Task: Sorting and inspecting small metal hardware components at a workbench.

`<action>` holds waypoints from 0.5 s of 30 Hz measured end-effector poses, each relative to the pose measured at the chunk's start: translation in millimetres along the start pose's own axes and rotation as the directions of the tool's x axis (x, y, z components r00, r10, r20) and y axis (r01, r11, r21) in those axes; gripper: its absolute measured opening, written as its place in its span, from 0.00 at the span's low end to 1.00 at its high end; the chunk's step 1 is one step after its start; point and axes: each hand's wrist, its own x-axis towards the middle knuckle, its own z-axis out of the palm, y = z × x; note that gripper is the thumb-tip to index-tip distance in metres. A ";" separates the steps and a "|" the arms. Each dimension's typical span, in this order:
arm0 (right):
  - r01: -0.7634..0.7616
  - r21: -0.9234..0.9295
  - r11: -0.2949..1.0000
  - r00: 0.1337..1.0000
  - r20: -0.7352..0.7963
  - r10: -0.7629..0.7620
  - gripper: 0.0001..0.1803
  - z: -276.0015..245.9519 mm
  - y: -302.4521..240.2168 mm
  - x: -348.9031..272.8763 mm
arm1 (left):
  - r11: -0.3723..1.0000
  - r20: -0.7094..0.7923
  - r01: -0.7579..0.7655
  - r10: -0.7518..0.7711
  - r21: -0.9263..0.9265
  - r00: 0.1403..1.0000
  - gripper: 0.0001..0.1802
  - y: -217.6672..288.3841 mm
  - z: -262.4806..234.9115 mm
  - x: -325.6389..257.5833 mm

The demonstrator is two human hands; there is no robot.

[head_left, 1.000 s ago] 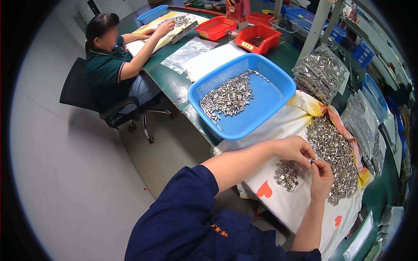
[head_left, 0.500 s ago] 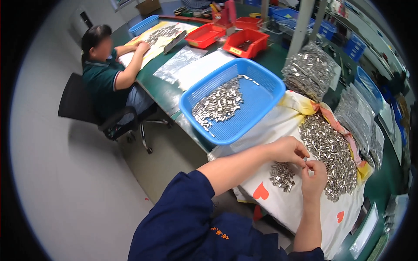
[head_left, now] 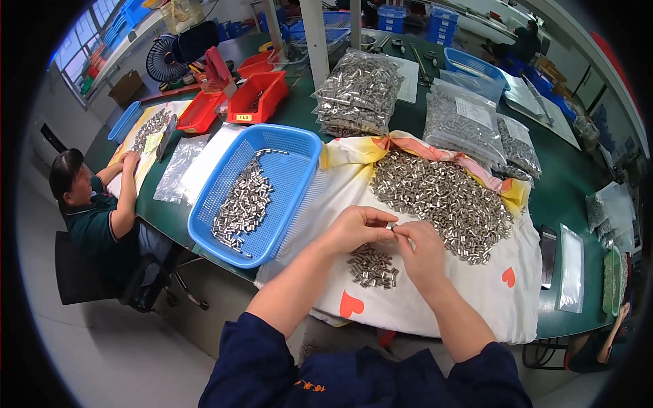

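Observation:
Fingertips pinched, my left hand (head_left: 355,230) and my right hand (head_left: 423,253) meet over a white cloth (head_left: 320,299) with red hearts. Between them is a small silvery metal cylinder (head_left: 391,226), partly covered by the fingers. Just below my left hand lies a small pile of metal cylinders (head_left: 373,266). Beyond my right hand spreads a much larger heap of the same shiny metal pieces (head_left: 449,200), against the cloth's bunched yellow and pink edge. To the left stands a blue perforated basket (head_left: 299,197), with more metal cylinders (head_left: 243,204) gathered along its left side.
Clear bags of metal parts (head_left: 357,92) are stacked behind the cloth, with further bags (head_left: 462,122) to their right. Red bins (head_left: 258,102) stand beyond the basket. A co-worker (head_left: 95,197) sits at the left. A flat plastic bag (head_left: 571,268) lies at the right.
The view has swung to the right, so the basket, co-worker and cloth appear further left. Both my hands stay pinched together around the small cylinder.

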 end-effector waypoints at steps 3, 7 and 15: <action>0.009 -0.076 0.997 1.000 0.017 -0.008 0.04 2.0 3.1 -1.1 | 0.998 -0.028 -0.008 0.010 0.066 1.000 0.17 -0.1 -0.1 0.1; -0.188 0.061 0.980 0.980 0.075 0.183 0.03 -1.4 4.9 -3.0 | 0.989 -0.001 0.017 -0.017 0.144 1.000 0.18 4.2 2.3 -0.5; -0.427 0.247 0.870 0.890 0.285 0.356 0.05 -3.8 8.3 -1.2 | 0.988 0.068 0.067 -0.078 0.142 0.995 0.17 4.7 -5.0 -7.7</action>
